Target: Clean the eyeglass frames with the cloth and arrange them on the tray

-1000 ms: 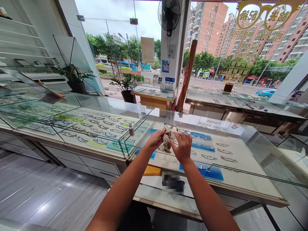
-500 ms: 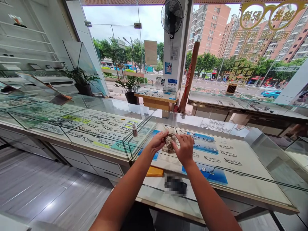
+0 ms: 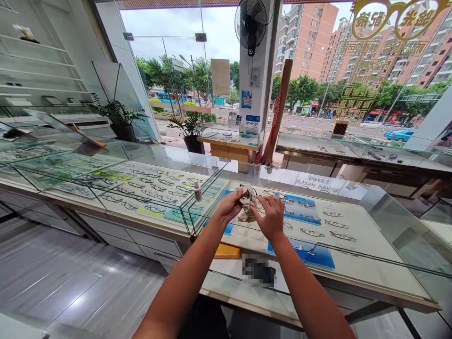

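Above the glass counter, my left hand (image 3: 232, 203) is closed around a crumpled beige cloth (image 3: 246, 214). Dark thin parts of a pair of glasses (image 3: 251, 192) show against the cloth, though most of the frame is covered. My right hand (image 3: 271, 211) is beside it, thumb and index finger pinched at the edge of the glasses. A small white bottle (image 3: 197, 192) stands on the glass, left of my hands. Below my forearms lie a yellow-orange cloth or pouch (image 3: 227, 251) and a dark, pixelated object (image 3: 259, 273).
Rows of glasses lie inside the glass display case (image 3: 374, 235), some on blue panels (image 3: 302, 212). Another case (image 3: 141, 188) adjoins on the left. Beyond are potted plants (image 3: 192, 134), a wooden post (image 3: 280, 108), a wall fan (image 3: 251, 26) and street windows.
The cloth has shifted in my fingers and hangs a little lower and to the left, exposing more of the dark glasses frame. Both hands stay in nearly the same place.
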`<action>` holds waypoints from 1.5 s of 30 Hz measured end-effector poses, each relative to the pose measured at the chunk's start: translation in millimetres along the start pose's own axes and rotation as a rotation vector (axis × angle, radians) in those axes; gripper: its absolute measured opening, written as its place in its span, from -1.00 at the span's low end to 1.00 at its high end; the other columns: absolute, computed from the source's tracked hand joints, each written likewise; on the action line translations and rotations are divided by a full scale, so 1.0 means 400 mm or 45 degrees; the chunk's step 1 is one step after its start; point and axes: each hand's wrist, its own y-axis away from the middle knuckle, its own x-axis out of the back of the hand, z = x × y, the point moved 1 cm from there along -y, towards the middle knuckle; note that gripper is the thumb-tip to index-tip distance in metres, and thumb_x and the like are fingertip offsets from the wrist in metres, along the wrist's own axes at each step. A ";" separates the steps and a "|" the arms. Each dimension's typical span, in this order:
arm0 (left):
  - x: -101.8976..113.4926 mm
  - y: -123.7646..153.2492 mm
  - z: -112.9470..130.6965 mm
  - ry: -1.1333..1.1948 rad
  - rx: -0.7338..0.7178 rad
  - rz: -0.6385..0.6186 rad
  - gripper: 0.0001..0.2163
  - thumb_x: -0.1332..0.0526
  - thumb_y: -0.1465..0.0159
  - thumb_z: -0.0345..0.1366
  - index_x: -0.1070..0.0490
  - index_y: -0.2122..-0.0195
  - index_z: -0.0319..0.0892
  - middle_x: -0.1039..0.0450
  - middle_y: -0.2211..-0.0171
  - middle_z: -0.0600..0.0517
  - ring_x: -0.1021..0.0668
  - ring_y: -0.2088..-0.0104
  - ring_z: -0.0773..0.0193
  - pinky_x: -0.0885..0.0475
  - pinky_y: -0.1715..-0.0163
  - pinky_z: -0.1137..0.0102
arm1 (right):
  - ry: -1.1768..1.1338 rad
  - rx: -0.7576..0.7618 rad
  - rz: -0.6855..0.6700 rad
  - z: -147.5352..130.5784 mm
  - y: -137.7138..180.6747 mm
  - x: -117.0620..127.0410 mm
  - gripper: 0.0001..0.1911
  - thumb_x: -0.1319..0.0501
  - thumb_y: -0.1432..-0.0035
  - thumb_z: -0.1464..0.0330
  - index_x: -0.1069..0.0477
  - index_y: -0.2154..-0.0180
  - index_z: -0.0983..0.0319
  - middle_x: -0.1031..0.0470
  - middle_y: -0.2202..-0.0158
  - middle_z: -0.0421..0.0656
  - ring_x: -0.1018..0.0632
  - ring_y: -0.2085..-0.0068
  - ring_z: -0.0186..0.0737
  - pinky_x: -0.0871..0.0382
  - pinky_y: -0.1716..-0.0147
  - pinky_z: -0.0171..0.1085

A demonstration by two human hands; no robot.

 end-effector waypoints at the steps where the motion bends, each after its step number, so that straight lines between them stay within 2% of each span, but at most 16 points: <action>1: 0.002 0.003 0.004 -0.004 -0.002 -0.010 -0.71 -0.56 -0.22 -0.29 -0.62 0.11 -0.33 -0.68 0.22 -0.11 -0.70 0.20 0.19 -0.60 0.10 0.40 | -0.006 -0.012 -0.001 0.000 -0.001 0.001 -0.63 -0.41 -0.34 0.26 -0.56 -0.14 0.15 -0.60 0.07 -0.08 -0.47 0.00 0.01 -0.26 0.00 -0.06; 6: 0.003 0.009 0.008 -0.053 -0.017 -0.021 -0.67 -0.60 -0.13 -0.39 -0.61 0.11 -0.29 -0.68 0.23 -0.06 -0.68 0.27 0.25 -0.56 0.19 0.45 | -0.026 -0.041 -0.001 -0.005 0.000 0.001 -0.65 -0.41 -0.33 0.29 -0.56 -0.13 0.14 -0.60 0.08 -0.09 -0.47 -0.01 0.00 -0.26 -0.01 -0.06; 12: 0.009 -0.015 -0.010 -0.033 -0.058 0.063 -0.69 -0.58 -0.21 -0.19 -0.59 0.17 -0.27 -0.66 0.29 -0.02 -0.67 0.30 0.27 -0.57 0.17 0.43 | 0.006 0.009 -0.041 -0.008 0.008 -0.008 -0.64 -0.40 -0.34 0.30 -0.55 -0.15 0.12 -0.60 0.06 -0.07 -0.47 -0.02 0.01 -0.27 -0.04 -0.05; 15: 0.017 -0.021 -0.008 -0.003 -0.052 0.117 -0.69 -0.55 -0.25 -0.16 -0.59 0.17 -0.28 -0.66 0.27 -0.04 -0.68 0.28 0.26 -0.59 0.14 0.41 | -0.002 0.014 -0.025 -0.006 0.008 -0.007 -0.63 -0.40 -0.34 0.29 -0.55 -0.15 0.14 -0.60 0.05 -0.07 -0.47 -0.03 0.02 -0.27 -0.04 -0.05; 19: 0.011 -0.006 0.003 -0.013 -0.035 0.030 -0.70 -0.56 -0.23 -0.24 -0.59 0.14 -0.31 -0.66 0.23 -0.09 -0.69 0.21 0.21 -0.59 0.09 0.38 | 0.000 -0.025 -0.007 0.000 0.004 -0.001 -0.63 -0.40 -0.35 0.26 -0.55 -0.15 0.14 -0.59 0.06 -0.07 -0.48 -0.02 0.02 -0.26 -0.02 -0.05; 24: -0.014 0.016 -0.001 -0.105 -0.020 -0.062 -0.60 -0.62 -0.11 -0.39 -0.57 0.07 -0.27 -0.64 0.25 -0.03 -0.65 0.32 0.28 -0.52 0.24 0.45 | 0.006 -0.028 -0.005 0.000 0.002 0.000 -0.63 -0.39 -0.34 0.29 -0.55 -0.14 0.14 -0.59 0.07 -0.08 -0.47 -0.01 0.02 -0.25 -0.01 -0.06; 30: -0.013 -0.006 -0.018 -0.059 -0.116 0.050 -0.60 -0.63 -0.12 -0.14 -0.58 0.19 -0.27 -0.65 0.29 -0.01 -0.64 0.30 0.28 -0.55 0.19 0.42 | 0.014 0.026 -0.030 -0.012 0.003 -0.003 -0.64 -0.39 -0.34 0.30 -0.54 -0.15 0.15 -0.60 0.05 -0.06 -0.47 -0.02 0.02 -0.25 -0.04 -0.04; 34: 0.003 -0.017 -0.020 -0.034 -0.119 0.096 -0.68 -0.54 -0.25 -0.12 -0.60 0.19 -0.28 -0.65 0.27 -0.04 -0.66 0.27 0.24 -0.57 0.13 0.39 | 0.001 0.025 -0.004 -0.011 0.001 0.000 -0.63 -0.41 -0.34 0.30 -0.54 -0.15 0.17 -0.61 0.06 -0.07 -0.47 -0.02 0.01 -0.25 -0.03 -0.06; 37: 0.006 -0.008 -0.014 -0.023 -0.076 0.054 -0.72 -0.54 -0.26 -0.21 -0.59 0.15 -0.29 -0.65 0.24 -0.07 -0.67 0.22 0.21 -0.57 0.08 0.37 | -0.016 -0.015 0.012 -0.007 -0.001 0.002 -0.63 -0.41 -0.34 0.29 -0.55 -0.14 0.16 -0.61 0.06 -0.08 -0.47 -0.02 0.02 -0.26 -0.03 -0.05; 41: -0.007 0.012 -0.008 -0.088 -0.010 -0.085 -0.60 -0.59 -0.17 -0.34 -0.56 0.01 -0.27 -0.66 0.19 -0.08 -0.68 0.22 0.23 -0.56 0.14 0.41 | -0.035 -0.074 -0.004 -0.003 -0.002 0.002 -0.64 -0.40 -0.33 0.30 -0.55 -0.13 0.16 -0.62 0.06 -0.08 -0.47 0.00 0.02 -0.26 -0.02 -0.05; 45: -0.015 0.009 -0.014 -0.101 -0.029 -0.062 -0.61 -0.61 -0.15 -0.27 -0.56 0.08 -0.26 -0.65 0.23 -0.03 -0.67 0.27 0.26 -0.56 0.18 0.44 | -0.028 -0.044 -0.024 -0.008 0.001 -0.002 -0.65 -0.41 -0.33 0.33 -0.55 -0.13 0.17 -0.62 0.06 -0.08 -0.48 -0.02 0.02 -0.26 -0.02 -0.05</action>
